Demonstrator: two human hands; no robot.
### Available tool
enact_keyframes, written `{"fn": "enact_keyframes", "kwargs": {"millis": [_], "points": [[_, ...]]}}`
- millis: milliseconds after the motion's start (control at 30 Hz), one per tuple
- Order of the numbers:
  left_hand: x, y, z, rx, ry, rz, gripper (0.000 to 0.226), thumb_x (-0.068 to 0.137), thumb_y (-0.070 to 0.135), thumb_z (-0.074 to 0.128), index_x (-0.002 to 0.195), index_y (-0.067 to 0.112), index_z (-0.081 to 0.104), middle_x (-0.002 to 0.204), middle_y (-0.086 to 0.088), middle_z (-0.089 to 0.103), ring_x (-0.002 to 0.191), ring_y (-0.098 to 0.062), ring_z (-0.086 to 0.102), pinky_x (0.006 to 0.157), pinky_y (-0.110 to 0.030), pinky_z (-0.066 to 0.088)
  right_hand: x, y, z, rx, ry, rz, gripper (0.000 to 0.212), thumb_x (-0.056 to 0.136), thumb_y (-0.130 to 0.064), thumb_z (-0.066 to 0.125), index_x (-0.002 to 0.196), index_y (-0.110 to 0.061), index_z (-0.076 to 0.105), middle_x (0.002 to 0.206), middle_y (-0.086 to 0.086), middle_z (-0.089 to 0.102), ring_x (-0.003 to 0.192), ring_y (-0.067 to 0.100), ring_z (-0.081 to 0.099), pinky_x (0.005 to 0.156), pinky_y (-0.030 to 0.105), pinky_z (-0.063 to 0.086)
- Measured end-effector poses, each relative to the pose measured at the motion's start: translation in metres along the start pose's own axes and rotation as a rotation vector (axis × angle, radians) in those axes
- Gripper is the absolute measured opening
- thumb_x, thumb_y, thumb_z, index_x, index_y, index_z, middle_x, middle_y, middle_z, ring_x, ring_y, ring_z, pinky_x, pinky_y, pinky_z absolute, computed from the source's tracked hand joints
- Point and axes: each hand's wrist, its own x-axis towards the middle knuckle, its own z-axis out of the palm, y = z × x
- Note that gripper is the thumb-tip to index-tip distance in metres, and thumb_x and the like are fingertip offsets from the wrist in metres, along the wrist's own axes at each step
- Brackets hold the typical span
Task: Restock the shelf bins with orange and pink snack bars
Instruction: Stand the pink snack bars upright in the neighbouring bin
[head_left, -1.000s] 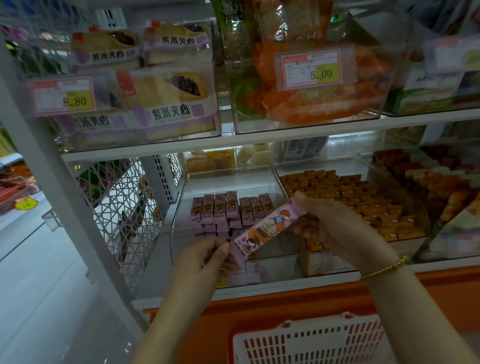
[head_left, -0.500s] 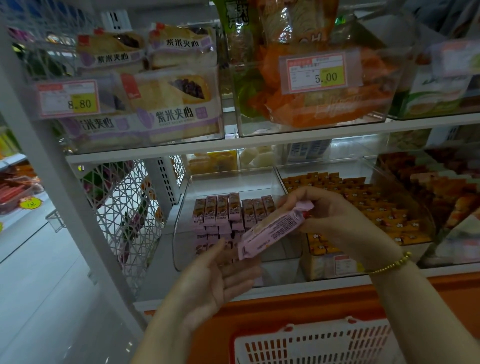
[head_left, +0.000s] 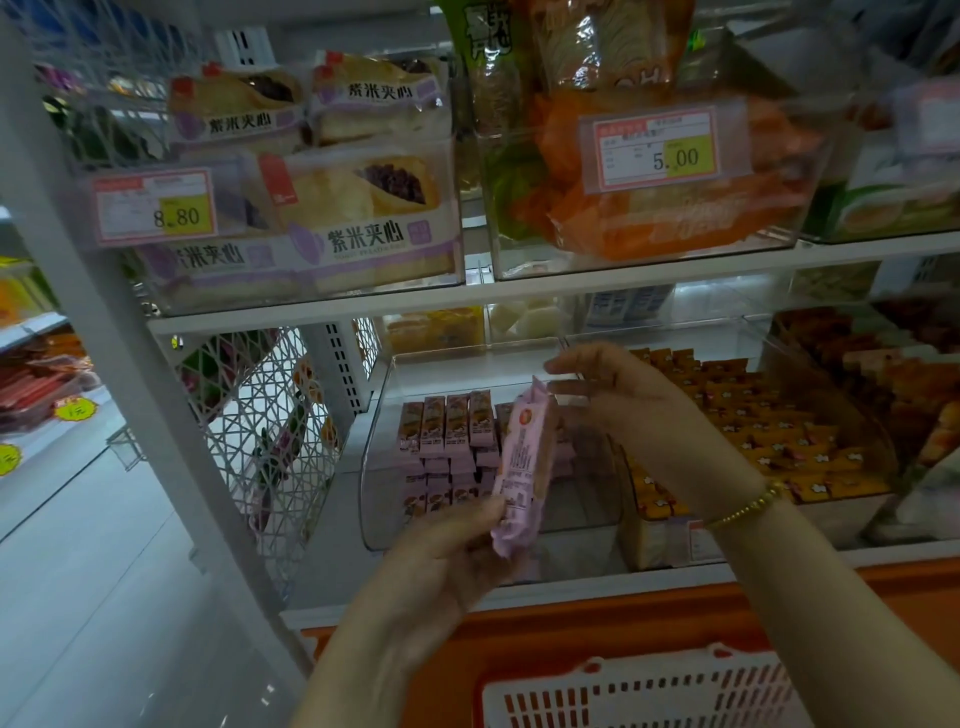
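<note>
- While the left grip (head_left: 441, 561) pinches its lower end, the pink snack bar (head_left: 522, 457) stands nearly upright.
- Right grip (head_left: 639, 410), fingers relaxed, holds nothing beside the bar's top.

— Where is the pink snack bar (head_left: 522, 467)?

— In front of the shelf. The left hand (head_left: 441, 561) grips its lower end. It stands almost upright, top tipped toward one o'clock, with the small-print side of the wrapper showing.

— And the stocked ones?

— The pink bars (head_left: 447, 426) are at ten o'clock from it, standing on end in tight rows, stacked in layers inside the left bin (head_left: 379, 519), which is clear plastic.

— And the orange?

— The orange bars (head_left: 753, 431) are at three o'clock, packed in dense rows sloping down toward the front of the right bin (head_left: 701, 345), just beside the first bin.
</note>
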Motion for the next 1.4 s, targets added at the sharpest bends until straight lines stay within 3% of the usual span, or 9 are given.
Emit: {"fn": "enact_keyframes", "kwargs": {"millis": [100, 167, 333, 567, 767, 867, 1033, 1233, 1400], "points": [[0.005, -0.007, -0.002, 0.517, 0.376, 0.315, 0.023, 0.079, 0.019, 0.071, 0.102, 0.019, 0.069, 0.095, 0.003, 0.07, 0.083, -0.008, 0.066, 0.067, -0.016, 0.051, 0.009, 0.001, 0.005, -0.126, -0.065, 0.29, 0.042, 0.081, -0.038, 0.068, 0.118, -0.023, 0.055, 0.114, 0.004, 0.061, 0.094, 0.02, 0.067, 0.08, 0.034, 0.058], [0.005, -0.012, 0.003, 0.667, 0.455, 0.444, 0.026, 0.083, 0.02, 0.07, 0.106, 0.025, 0.06, 0.095, 0.015, 0.063, 0.083, 0.004, 0.06, 0.061, -0.008, 0.047, 0.014, 0.002, 0.012, -0.355, -0.139, 0.365, 0.064, 0.064, -0.053, 0.075, 0.117, -0.025, 0.053, 0.11, 0.002, 0.061, 0.092, 0.021, 0.067, 0.083, 0.041, 0.057], [0.008, -0.02, 0.009, 0.819, 0.459, 0.576, 0.036, 0.079, 0.028, 0.073, 0.098, 0.046, 0.048, 0.104, 0.023, 0.055, 0.096, 0.006, 0.052, 0.073, -0.01, 0.039, 0.031, 0.004, 0.021, -0.277, -0.152, 0.273, 0.026, 0.081, -0.017, 0.072, 0.102, -0.007, 0.06, 0.1, 0.015, 0.067, 0.088, 0.027, 0.069, 0.081, 0.041, 0.058], [0.017, -0.021, -0.019, 1.389, 0.433, 0.315, 0.038, 0.094, 0.037, 0.051, 0.13, 0.023, 0.05, 0.128, 0.004, 0.051, 0.114, -0.011, 0.049, 0.088, -0.02, 0.04, 0.059, 0.02, 0.011, -0.783, -0.153, 0.2, 0.042, 0.075, -0.02, 0.078, 0.111, -0.01, 0.06, 0.113, 0.008, 0.061, 0.1, 0.025, 0.062, 0.087, 0.043, 0.054], [0.02, -0.02, -0.025, 1.392, 0.358, 0.275, 0.034, 0.096, 0.03, 0.049, 0.13, 0.024, 0.052, 0.128, 0.005, 0.055, 0.101, -0.005, 0.051, 0.073, -0.01, 0.034, 0.082, 0.055, 0.028, -1.167, -0.433, 0.389, 0.052, 0.085, -0.021, 0.067, 0.129, -0.001, 0.049, 0.129, 0.014, 0.051, 0.114, 0.026, 0.053, 0.095, 0.032, 0.047], [0.022, -0.02, -0.027, 1.403, 0.376, 0.295, 0.03, 0.096, 0.027, 0.051, 0.125, 0.024, 0.055, 0.126, 0.007, 0.057, 0.101, -0.003, 0.05, 0.073, -0.01, 0.033, 0.091, 0.043, 0.028, -1.207, -0.416, 0.37, 0.044, 0.088, -0.025, 0.063, 0.124, -0.001, 0.055, 0.115, 0.01, 0.053, 0.099, 0.019, 0.048, 0.069, 0.021, 0.041], [0.027, -0.02, -0.028, 1.356, 0.423, 0.307, 0.024, 0.094, 0.019, 0.053, 0.117, 0.023, 0.061, 0.117, 0.005, 0.06, 0.09, -0.005, 0.056, 0.074, -0.017, 0.041, 0.09, 0.046, 0.031, -1.255, -0.496, 0.461, 0.037, 0.092, -0.025, 0.059, 0.122, -0.002, 0.059, 0.112, 0.011, 0.06, 0.088, 0.015, 0.048, 0.053, 0.012, 0.042], [0.03, -0.02, -0.03, 1.373, 0.447, 0.325, 0.021, 0.093, 0.022, 0.056, 0.113, 0.025, 0.063, 0.114, 0.006, 0.061, 0.089, -0.002, 0.049, 0.076, -0.018, 0.041, 0.079, 0.084, 0.033, -1.208, -0.499, 0.472, 0.032, 0.091, -0.009, 0.056, 0.121, 0.0, 0.058, 0.074, -0.003, 0.05, 0.082, 0.017, 0.055, 0.085, 0.031, 0.052], [0.026, -0.018, -0.03, 1.382, 0.445, 0.323, 0.018, 0.093, 0.022, 0.056, 0.109, 0.023, 0.064, 0.111, 0.005, 0.061, 0.092, -0.007, 0.054, 0.08, -0.022, 0.045, 0.069, 0.093, 0.042, -1.395, -0.413, 0.467, 0.022, 0.097, -0.01, 0.042, 0.083, -0.004, 0.057, 0.115, 0.014, 0.061, 0.1, 0.023, 0.058, 0.088, 0.031, 0.048]]}}
